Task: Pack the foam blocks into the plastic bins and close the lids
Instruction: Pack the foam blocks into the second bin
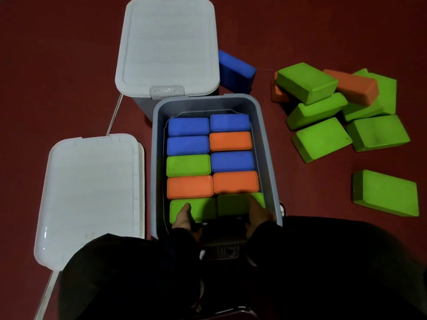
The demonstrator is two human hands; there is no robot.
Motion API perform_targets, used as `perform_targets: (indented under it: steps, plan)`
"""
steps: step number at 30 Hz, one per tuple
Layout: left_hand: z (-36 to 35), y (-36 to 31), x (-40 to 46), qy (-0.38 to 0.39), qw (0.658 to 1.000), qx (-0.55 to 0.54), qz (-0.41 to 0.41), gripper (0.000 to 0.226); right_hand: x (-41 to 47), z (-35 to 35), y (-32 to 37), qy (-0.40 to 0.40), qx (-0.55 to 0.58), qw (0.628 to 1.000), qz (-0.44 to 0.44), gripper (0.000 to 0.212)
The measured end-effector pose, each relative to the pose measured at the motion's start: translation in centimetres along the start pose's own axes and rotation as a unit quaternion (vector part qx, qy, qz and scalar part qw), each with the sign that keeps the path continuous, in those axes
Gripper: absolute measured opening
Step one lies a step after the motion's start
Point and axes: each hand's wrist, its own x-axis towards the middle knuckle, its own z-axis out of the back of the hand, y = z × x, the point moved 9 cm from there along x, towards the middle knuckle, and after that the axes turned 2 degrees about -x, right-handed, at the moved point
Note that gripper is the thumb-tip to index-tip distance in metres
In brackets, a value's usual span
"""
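No readable text, labels, brands or numbers anywhere in the head view. Latch on the closed bin's lid has faint raised marks, too blurred to read. Dark clasp at the near end of the open bin shows a small pale mark, also illegible.

The person wears black long sleeves to the wrists and black trousers.

Blue, orange, green blocks; greyish bin
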Motion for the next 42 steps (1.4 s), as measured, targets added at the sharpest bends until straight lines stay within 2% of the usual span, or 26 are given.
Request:
perform_targets:
  steps: [1,2,3,5,7,8,10,12,13,14,18,21,23,27,28,31,35,38,42]
  plan:
    - [-1.0,-0.1,-0.8,0.031,0.999,-0.018,0.000,0.066,0.9,-0.4,-0.7,0.004,0.047,0.998,-0.030,0.127]
    - [-1.6,-0.1,-1.4,0.040,0.998,-0.047,0.004,0.056,0.8,-0.7,-0.9,0.009,0.072,0.996,-0.047,0.119]
    - [-2.0,-0.1,-1.3,0.051,0.995,-0.085,0.010,0.058,1.3,-0.9,-1.3,0.011,0.094,0.994,-0.045,0.110]
    - [-1.9,0.3,-0.1,0.056,0.989,-0.139,0.012,0.076,-0.2,-0.7,-1.3,0.008,0.096,0.995,-0.038,0.100]
    - [-2.1,0.1,0.7,0.059,0.984,-0.169,0.009,0.085,-0.4,-0.9,-1.9,0.013,0.118,0.991,-0.062,0.073]
    - [-2.3,0.2,0.8,0.062,0.983,-0.171,0.008,0.085,-0.8,-1.4,-2.1,0.038,0.135,0.987,-0.082,0.060]
    - [-2.7,0.5,0.7,0.076,0.982,-0.174,0.012,0.082,-1.3,-2.9,-2.3,0.119,0.199,0.963,-0.134,0.058]
    - [-2.3,1.1,1.3,0.069,0.979,-0.190,0.021,0.071,-2.8,-4.2,-2.9,0.222,0.142,0.942,-0.207,0.056]
    - [-2.1,1.2,1.7,0.066,0.977,-0.202,0.022,0.068,-3.2,-4.2,-2.9,0.259,0.094,0.944,-0.182,0.053]
    - [-2.0,1.2,1.8,0.068,0.976,-0.205,0.017,0.069,-3.9,-4.4,-2.7,0.275,0.106,0.940,-0.174,0.054]
    - [-0.5,3.3,2.0,0.058,0.974,-0.221,0.009,0.084,-4.0,-3.5,-4.9,0.264,0.137,0.941,-0.159,0.062]
    - [-0.7,3.0,2.2,0.063,0.974,-0.219,-0.001,0.085,-3.7,-3.5,-4.5,0.246,0.120,0.951,-0.141,0.054]
    - [-2.1,1.1,1.9,0.092,0.973,-0.209,-0.022,0.074,-3.9,-4.5,-2.1,0.230,0.118,0.961,-0.103,0.049]
    - [-3.3,-0.3,1.1,0.138,0.964,-0.223,-0.037,0.024,-4.1,-5.2,-0.8,0.225,0.140,0.960,-0.094,0.047]
    - [-3.2,0.0,1.1,0.139,0.964,-0.227,-0.032,0.018,-4.2,-5.1,-0.9,0.230,0.146,0.957,-0.100,0.047]
    - [-2.6,0.5,1.7,0.124,0.965,-0.232,-0.025,0.025,-4.1,-4.9,-1.1,0.240,0.165,0.951,-0.105,0.045]
    - [-2.4,0.1,2.4,0.107,0.970,-0.215,-0.034,0.057,-3.7,-5.3,-1.1,0.233,0.165,0.953,-0.105,0.048]
    - [-2.7,-0.4,2.1,0.107,0.970,-0.212,-0.051,0.055,-3.5,-5.6,-1.1,0.217,0.134,0.962,-0.094,0.053]
    - [-2.1,-1.1,1.1,0.013,0.981,-0.156,-0.114,0.057,-3.1,-5.4,-0.6,0.159,0.038,0.985,-0.047,0.051]
